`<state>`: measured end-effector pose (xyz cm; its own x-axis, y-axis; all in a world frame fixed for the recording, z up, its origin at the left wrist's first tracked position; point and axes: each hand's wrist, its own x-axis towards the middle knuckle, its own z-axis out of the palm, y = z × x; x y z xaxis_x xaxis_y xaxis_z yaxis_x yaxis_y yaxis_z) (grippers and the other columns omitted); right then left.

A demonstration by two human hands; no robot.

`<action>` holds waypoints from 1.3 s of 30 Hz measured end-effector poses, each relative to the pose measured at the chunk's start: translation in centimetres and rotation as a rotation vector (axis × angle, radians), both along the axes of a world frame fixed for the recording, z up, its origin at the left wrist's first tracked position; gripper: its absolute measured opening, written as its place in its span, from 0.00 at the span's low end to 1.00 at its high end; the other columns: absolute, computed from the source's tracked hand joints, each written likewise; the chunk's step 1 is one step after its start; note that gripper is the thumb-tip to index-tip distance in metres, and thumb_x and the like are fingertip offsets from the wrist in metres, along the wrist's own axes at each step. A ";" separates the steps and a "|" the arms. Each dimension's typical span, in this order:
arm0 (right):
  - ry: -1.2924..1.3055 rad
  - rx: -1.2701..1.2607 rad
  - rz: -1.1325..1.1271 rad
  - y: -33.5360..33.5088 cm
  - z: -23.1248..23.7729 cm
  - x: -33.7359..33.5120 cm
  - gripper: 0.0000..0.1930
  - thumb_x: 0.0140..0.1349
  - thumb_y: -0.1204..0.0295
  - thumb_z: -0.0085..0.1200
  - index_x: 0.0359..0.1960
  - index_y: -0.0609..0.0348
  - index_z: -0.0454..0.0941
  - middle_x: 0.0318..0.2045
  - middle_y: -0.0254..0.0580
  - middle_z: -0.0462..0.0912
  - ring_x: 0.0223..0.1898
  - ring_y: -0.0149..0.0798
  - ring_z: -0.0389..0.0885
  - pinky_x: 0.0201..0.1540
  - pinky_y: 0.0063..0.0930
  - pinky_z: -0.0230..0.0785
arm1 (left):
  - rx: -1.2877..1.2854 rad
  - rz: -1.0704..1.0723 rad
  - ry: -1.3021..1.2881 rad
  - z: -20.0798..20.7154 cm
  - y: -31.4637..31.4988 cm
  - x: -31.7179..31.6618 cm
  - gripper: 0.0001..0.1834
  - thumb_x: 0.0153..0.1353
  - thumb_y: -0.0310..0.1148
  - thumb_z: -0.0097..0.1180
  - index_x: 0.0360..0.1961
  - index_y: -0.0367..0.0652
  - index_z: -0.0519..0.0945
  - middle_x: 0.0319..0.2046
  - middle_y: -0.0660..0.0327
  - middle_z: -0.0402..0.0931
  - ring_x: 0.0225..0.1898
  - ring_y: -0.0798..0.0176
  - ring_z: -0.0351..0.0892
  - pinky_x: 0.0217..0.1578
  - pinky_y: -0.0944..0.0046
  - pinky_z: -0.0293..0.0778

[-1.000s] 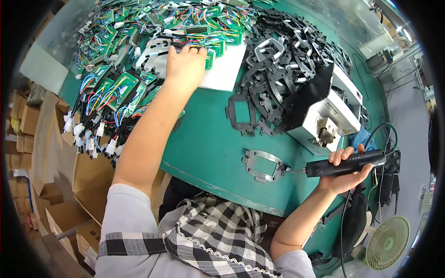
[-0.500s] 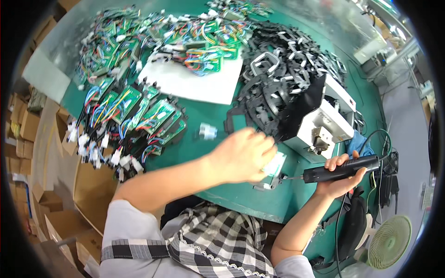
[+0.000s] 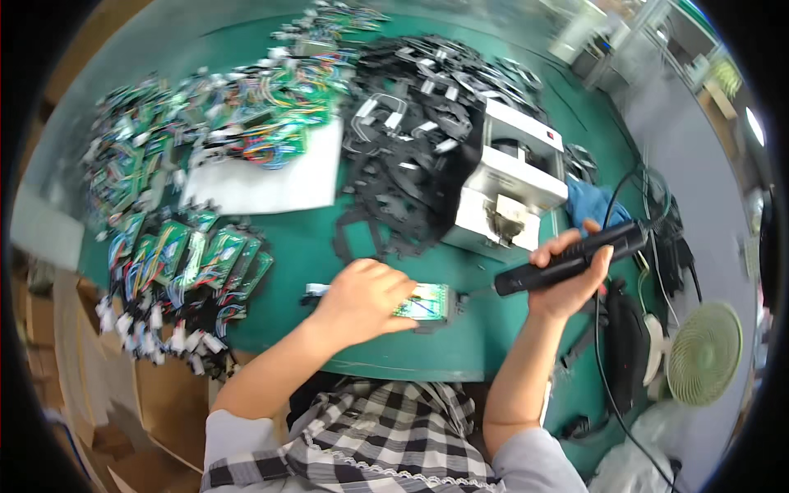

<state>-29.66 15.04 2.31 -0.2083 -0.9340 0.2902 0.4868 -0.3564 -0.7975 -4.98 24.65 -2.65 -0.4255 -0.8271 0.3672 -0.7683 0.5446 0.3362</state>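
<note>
My left hand (image 3: 360,300) is closed over the left part of a green circuit board (image 3: 426,302) seated in a black plastic frame on the table. The fingers hide that part of the board, and white connectors (image 3: 316,290) stick out past the hand. In my right hand (image 3: 567,283) is a black electric screwdriver (image 3: 534,273), gripped round its body and tilted down to the left. Its thin bit points toward the frame's right end, close to a small black piece (image 3: 462,302) there. Whether the tip touches is too blurred to tell.
A silver-white boxy machine (image 3: 526,177) stands beyond my right hand, beside a heap of black plastic frames (image 3: 411,123). Wired circuit boards (image 3: 189,255) lie in rows at left, with more piled behind around a white sheet (image 3: 271,181). A green fan (image 3: 704,353) and cables are at right.
The whole view has shifted, so table things sit further left. The framed board now lies level instead of slanted, and more of its face shows. The screwdriver is still in my right hand.
</note>
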 end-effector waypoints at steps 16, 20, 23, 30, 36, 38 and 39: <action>0.420 -0.495 -0.236 -2.9 6.0 3.4 0.32 0.60 0.48 0.56 0.41 0.72 0.64 0.16 0.42 0.77 0.15 0.31 0.75 0.23 0.20 0.66 | -0.051 0.074 0.204 0.2 -0.1 -0.2 0.26 0.37 0.38 0.72 0.41 0.41 0.80 0.40 0.59 0.76 0.40 0.53 0.76 0.46 0.54 0.71; 0.465 -0.515 -0.260 -3.2 5.6 3.5 0.27 0.61 0.50 0.55 0.37 0.68 0.67 0.15 0.38 0.77 0.16 0.28 0.75 0.37 0.25 0.68 | -0.108 0.143 0.160 0.3 0.0 0.4 0.26 0.38 0.41 0.71 0.41 0.43 0.80 0.40 0.61 0.78 0.39 0.57 0.77 0.46 0.55 0.67; 0.542 -0.544 -0.286 -2.9 5.7 3.5 0.26 0.61 0.49 0.53 0.34 0.66 0.69 0.13 0.35 0.77 0.16 0.27 0.74 0.43 0.26 0.67 | -0.120 0.159 0.148 0.4 -0.3 0.3 0.26 0.38 0.42 0.71 0.40 0.44 0.81 0.39 0.63 0.78 0.38 0.59 0.77 0.45 0.58 0.65; 0.288 -0.273 -0.045 0.4 3.9 3.3 0.36 0.56 0.45 0.57 0.46 0.72 0.64 0.17 0.45 0.76 0.13 0.35 0.75 0.16 0.24 0.68 | -0.082 0.075 0.135 0.1 0.2 -0.3 0.25 0.37 0.44 0.72 0.38 0.46 0.82 0.38 0.65 0.79 0.39 0.61 0.77 0.46 0.58 0.65; 0.309 -0.256 0.033 1.5 2.3 4.2 0.36 0.55 0.46 0.60 0.46 0.70 0.65 0.17 0.44 0.76 0.14 0.33 0.75 0.18 0.22 0.67 | -0.014 0.012 0.117 -0.4 -0.1 -1.1 0.26 0.38 0.44 0.72 0.40 0.45 0.82 0.39 0.64 0.78 0.41 0.61 0.78 0.47 0.58 0.66; 0.325 -0.239 0.069 1.6 1.9 4.2 0.36 0.55 0.47 0.60 0.47 0.69 0.64 0.18 0.45 0.76 0.15 0.34 0.75 0.18 0.24 0.68 | -0.007 0.009 0.112 -0.3 -0.1 -1.2 0.26 0.38 0.44 0.72 0.40 0.45 0.82 0.39 0.64 0.78 0.41 0.62 0.78 0.47 0.58 0.66; 0.361 -0.236 0.078 1.6 1.7 4.2 0.36 0.56 0.46 0.59 0.48 0.69 0.63 0.19 0.47 0.75 0.14 0.36 0.75 0.17 0.26 0.70 | -0.003 0.007 0.108 -0.2 -0.1 -1.3 0.26 0.38 0.44 0.72 0.40 0.45 0.82 0.39 0.64 0.79 0.41 0.62 0.78 0.47 0.59 0.66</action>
